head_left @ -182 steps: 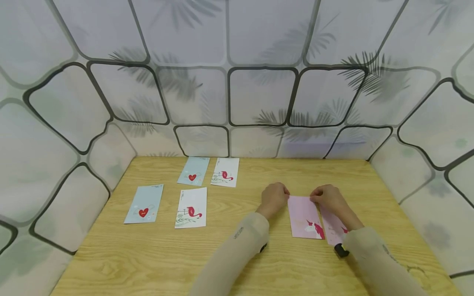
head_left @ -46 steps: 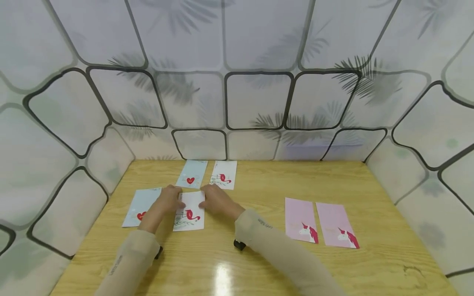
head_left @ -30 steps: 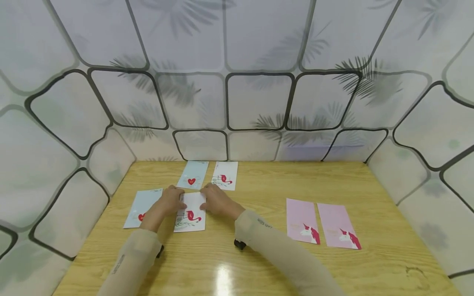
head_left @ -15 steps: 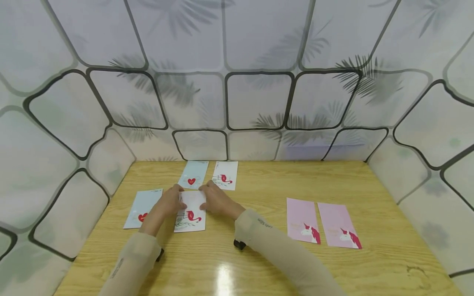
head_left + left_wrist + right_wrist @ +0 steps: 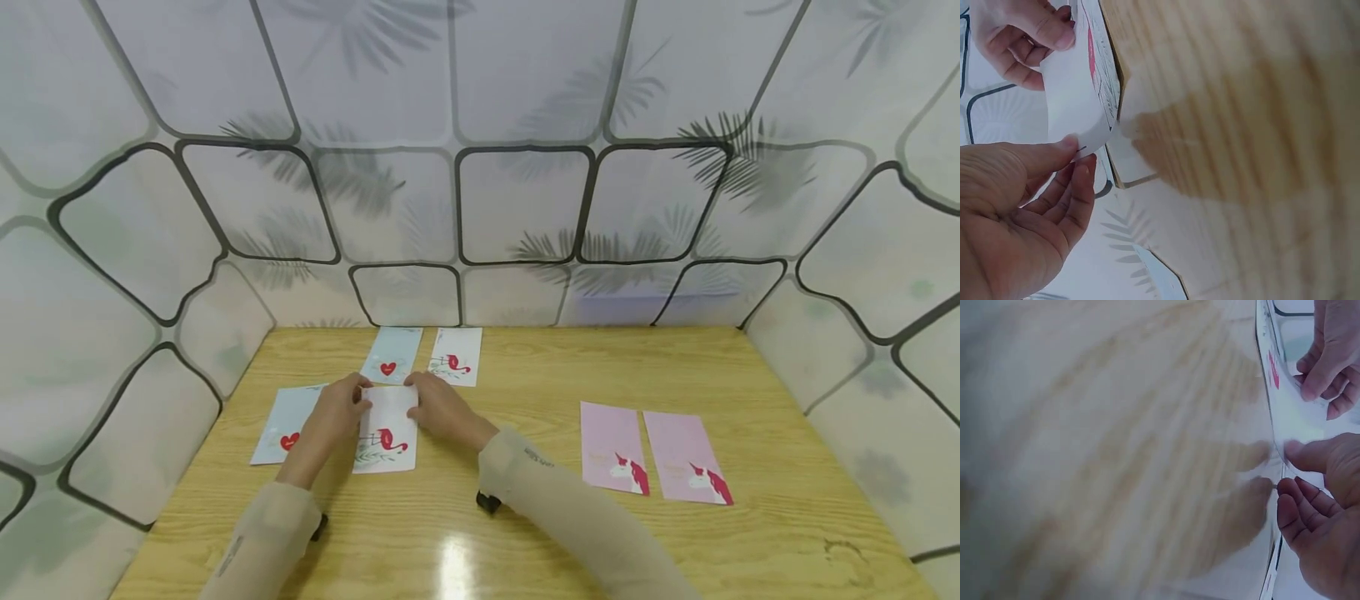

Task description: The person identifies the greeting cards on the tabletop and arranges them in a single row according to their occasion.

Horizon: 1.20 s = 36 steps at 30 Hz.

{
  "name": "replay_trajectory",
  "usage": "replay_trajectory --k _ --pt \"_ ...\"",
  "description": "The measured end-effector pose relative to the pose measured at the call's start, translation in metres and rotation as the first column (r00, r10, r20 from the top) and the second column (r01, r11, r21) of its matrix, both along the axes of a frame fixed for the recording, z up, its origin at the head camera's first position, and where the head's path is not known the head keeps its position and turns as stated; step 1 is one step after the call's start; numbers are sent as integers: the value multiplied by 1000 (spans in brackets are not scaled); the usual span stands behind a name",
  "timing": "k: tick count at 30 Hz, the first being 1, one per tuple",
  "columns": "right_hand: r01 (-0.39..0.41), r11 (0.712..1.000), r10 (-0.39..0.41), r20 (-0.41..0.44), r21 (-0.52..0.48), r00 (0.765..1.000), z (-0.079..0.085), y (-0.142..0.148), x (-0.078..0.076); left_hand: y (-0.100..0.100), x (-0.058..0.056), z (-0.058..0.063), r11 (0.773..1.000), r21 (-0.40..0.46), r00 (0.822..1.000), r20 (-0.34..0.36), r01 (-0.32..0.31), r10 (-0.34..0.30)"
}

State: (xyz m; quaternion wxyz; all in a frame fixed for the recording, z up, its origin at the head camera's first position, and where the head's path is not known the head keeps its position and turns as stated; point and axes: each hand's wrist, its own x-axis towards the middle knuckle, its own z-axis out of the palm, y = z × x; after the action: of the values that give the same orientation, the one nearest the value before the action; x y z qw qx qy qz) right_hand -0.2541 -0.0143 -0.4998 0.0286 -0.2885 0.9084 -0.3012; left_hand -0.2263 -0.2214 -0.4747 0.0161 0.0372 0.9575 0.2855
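In the head view a white flamingo card (image 5: 386, 450) lies at the left of the wooden table, between my two hands. My left hand (image 5: 330, 421) pinches its far left corner and my right hand (image 5: 446, 414) pinches the far right one. From the left wrist, the card (image 5: 1072, 94) bends upward at that end, with the left thumb (image 5: 1054, 153) on its face and the fingers behind. The right wrist view has the same raised, curved card (image 5: 1294, 422) between the right hand (image 5: 1335, 506) and the left. The card's near edge stays by the tabletop.
A blue heart card (image 5: 288, 417), partly covered by the left hand, lies to the left. Behind are another blue heart card (image 5: 392, 350) and a second flamingo card (image 5: 455, 354). Two pink unicorn cards (image 5: 611, 442) lie side by side at right. Patterned cloth walls (image 5: 525, 200) enclose the table.
Both hands have moved left from the pink cards to the nearer flamingo card. Over the last second they stay at its far corners, the left hand shifting slightly outward.
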Motion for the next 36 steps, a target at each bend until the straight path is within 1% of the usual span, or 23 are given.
replay_trajectory --k 3,5,10,14,17,21,25,28,30,36 --pt "34 994 -33 17 -103 999 3 3 3 0 2 3 999 32 999 -36 3 -1" --pt "68 980 -60 50 -184 997 6 6 5 1 4 8 998 56 998 -58 7 -3" --pt "135 932 -96 132 -338 987 12 17 8 4 11 28 992 127 997 -74 6 4" --pt "152 889 -82 175 -432 981 20 27 14 9 16 41 985 171 998 -56 -1 11" --pt "158 854 -57 212 -496 975 29 36 18 15 20 51 981 192 999 -46 -6 15" --pt "180 827 -59 236 -533 970 37 47 22 25 23 62 975 223 998 -60 5 9" --pt "211 809 -84 247 -549 965 44 59 26 37 25 71 960 278 998 -67 23 -5" --pt "220 799 -95 245 -559 965 48 69 28 45 27 75 950 312 998 -67 27 -6" --pt "230 794 -105 246 -563 964 50 75 30 50 28 76 948 316 998 -68 30 -8" --pt "275 773 -150 257 -571 955 56 97 35 68 28 80 941 334 998 -49 59 -46"
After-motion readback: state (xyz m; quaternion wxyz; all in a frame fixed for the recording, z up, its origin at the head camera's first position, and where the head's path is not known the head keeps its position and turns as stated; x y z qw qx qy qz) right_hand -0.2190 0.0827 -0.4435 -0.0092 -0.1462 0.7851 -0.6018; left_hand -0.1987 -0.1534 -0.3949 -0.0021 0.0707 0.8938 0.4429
